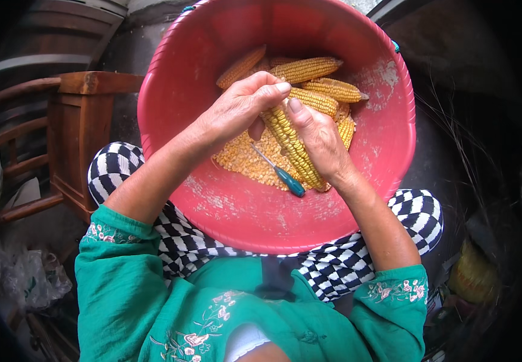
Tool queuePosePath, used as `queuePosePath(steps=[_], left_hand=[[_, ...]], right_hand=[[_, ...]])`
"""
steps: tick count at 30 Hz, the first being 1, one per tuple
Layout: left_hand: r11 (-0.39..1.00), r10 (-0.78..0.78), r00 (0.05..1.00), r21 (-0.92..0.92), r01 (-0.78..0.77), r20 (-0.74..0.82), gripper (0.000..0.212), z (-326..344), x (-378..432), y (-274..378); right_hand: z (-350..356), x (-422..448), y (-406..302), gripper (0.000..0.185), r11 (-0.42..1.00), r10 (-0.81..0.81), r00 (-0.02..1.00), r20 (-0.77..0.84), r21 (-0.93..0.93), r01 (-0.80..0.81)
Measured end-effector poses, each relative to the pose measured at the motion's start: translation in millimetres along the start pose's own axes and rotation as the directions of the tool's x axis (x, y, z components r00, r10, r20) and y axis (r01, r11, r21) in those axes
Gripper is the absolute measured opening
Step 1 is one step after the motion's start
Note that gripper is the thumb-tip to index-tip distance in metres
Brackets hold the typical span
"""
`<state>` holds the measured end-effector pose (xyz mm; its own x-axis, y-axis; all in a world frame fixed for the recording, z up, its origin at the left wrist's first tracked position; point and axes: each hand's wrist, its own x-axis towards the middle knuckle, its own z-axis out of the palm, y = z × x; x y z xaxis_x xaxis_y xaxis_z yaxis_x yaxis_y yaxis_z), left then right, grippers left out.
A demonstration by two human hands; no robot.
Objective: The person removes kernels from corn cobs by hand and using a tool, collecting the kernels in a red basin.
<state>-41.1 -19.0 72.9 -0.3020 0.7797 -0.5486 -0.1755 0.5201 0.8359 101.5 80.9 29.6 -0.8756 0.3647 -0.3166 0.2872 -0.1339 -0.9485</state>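
Observation:
An ear of dried yellow corn (290,142) is gripped in both hands above a large red plastic tub (216,206). My left hand (249,102) has its thumb and fingers around the upper end of the cob. Farther down, my right hand (317,133) wraps the ear's right side, its thumb pointing up along the kernels. Loose corn kernels (238,156) cover part of the tub's bottom. On them lies a screwdriver-like tool with a green handle (289,182) and a thin metal shaft. Several more corn ears (306,69) are heaped at the tub's far side.
The tub rests against my legs in checkered trousers (333,267). To the left stands a wooden chair (80,104), close to the rim. Clear plastic bags (39,280) lie at lower left. Thin dry stalks (457,135) and a yellowish bag (473,273) are on the right.

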Motion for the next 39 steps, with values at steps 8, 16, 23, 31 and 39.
queuePosePath(steps=[8, 16, 23, 31, 39], left_hand=[[0.998, 0.055, 0.963, 0.049, -0.043, -0.265, 0.038, -14.4, 4.1, 7.7], [0.991, 0.03, 0.99, 0.131, -0.012, -0.14, 0.033, -11.5, 1.0, 7.4], [0.978, 0.201, 0.966, 0.093, -0.188, -0.16, 0.031, -12.2, -2.0, 7.6], [0.969, 0.246, 0.918, 0.104, -0.224, -0.311, 0.03, -33.2, -3.8, 18.6], [0.975, 0.22, 0.937, 0.037, -0.218, -0.27, 0.027, -31.4, -3.6, 16.1]], right_hand=[[-2.0, -1.4, -14.2, 0.047, 0.945, 0.155, 0.978, 0.139, 0.267, -0.188], [3.0, -3.1, 1.0, 0.048, 0.998, -0.017, 1.0, -0.014, 0.06, 0.018], [-2.3, -4.4, -8.9, 0.043, 0.798, 0.295, 0.947, 0.126, 0.513, -0.317], [-7.9, -6.1, -20.7, 0.059, 0.96, 0.125, 0.977, 0.171, 0.229, -0.163], [-4.2, -4.9, -11.8, 0.041, 0.954, 0.106, 0.994, 0.031, 0.278, -0.11]])
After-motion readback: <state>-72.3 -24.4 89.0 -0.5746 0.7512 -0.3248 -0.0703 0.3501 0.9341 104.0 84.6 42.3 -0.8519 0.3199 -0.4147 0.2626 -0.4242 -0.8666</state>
